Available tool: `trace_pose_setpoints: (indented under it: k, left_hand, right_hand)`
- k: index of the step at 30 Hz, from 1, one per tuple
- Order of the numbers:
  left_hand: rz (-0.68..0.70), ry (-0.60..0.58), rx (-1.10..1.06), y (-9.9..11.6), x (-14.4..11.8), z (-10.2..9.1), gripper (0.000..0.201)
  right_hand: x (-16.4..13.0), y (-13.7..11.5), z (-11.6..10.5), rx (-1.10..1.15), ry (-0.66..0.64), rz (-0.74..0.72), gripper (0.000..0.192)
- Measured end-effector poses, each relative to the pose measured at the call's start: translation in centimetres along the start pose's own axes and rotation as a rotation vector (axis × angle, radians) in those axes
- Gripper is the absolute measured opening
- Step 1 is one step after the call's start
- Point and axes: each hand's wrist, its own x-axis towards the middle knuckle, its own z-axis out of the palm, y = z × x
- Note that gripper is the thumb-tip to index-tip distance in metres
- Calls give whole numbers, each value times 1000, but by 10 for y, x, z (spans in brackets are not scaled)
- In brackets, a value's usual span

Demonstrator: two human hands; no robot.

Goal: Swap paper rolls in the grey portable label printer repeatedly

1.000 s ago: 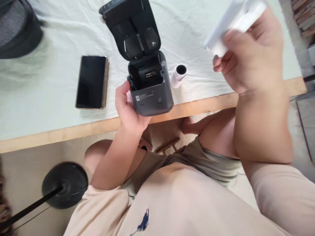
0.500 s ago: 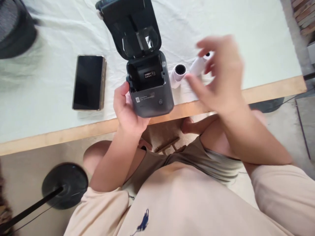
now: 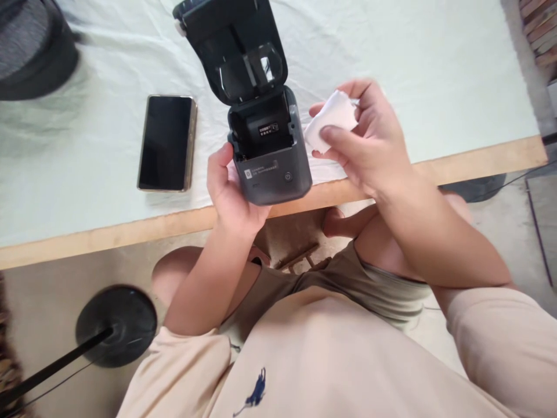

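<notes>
My left hand (image 3: 232,191) grips a dark grey label printer (image 3: 276,180) from its left side and underneath, at the table's front edge. The printer's lid (image 3: 237,49) stands open and tilts back, so the bay with a small white-printed sticker shows. To the right, my right hand (image 3: 369,133) pinches a piece of white paper (image 3: 333,122) with uneven edges, thumb on top. This paper is just beside the printer's right wall, apart from the bay. The white rolls with black cores are hidden behind my right hand and the paper.
A phone (image 3: 167,143) lies screen up on the pale tablecloth (image 3: 104,157), left of the printer. A black round object (image 3: 41,64) stands at the far left. Below the table's wooden edge (image 3: 100,235) is a black round stand base (image 3: 115,325) on the floor.
My right hand has taken hold of the white paper and moved slightly left, closer to the printer. The left hand still holds the printer with its lid open.
</notes>
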Motion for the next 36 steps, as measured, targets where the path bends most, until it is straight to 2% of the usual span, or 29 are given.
trace_pose_setpoints:
  k: [2,4,6,10,14,16,22,26,29,32,34,36]
  left_hand:
    - [-48,-30,12,1,1,0,33]
    - [-89,-48,1,2,3,-1,32]
    - [-98,-45,-24,1,3,-2,31]
    - [-52,55,-14,2,1,2,33]
    - [-98,72,-13,4,-1,7,34]
    - [-95,63,-37,5,-1,8,36]
    - [-82,25,-121,3,0,6,32]
    - [-46,24,-145,-1,0,5,30]
    - [-20,-34,-99,-4,-2,6,26]
    - [-4,-20,-5,-5,-6,11,18]
    - [-6,13,45,-6,-9,13,14]
    - [-18,20,68,-7,-9,14,11]
  right_hand:
    - [2,1,-5,109,-81,103,62]
    - [2,-6,-7,174,-106,147,59]
    - [2,-20,-4,281,-52,206,55]
    - [0,-42,7,558,140,333,48]
    - [1,-39,14,548,141,269,56]
    - [1,-36,17,474,147,189,57]
    - [0,-37,21,174,305,-125,61]
    - [-11,-46,19,-100,282,-305,55]
    - [-20,-67,19,-312,215,-424,38]
    - [-21,-85,20,-624,69,-439,27]
    - [-17,-90,19,-808,-23,-339,27]
    - [-13,-91,19,-879,-86,-236,24]
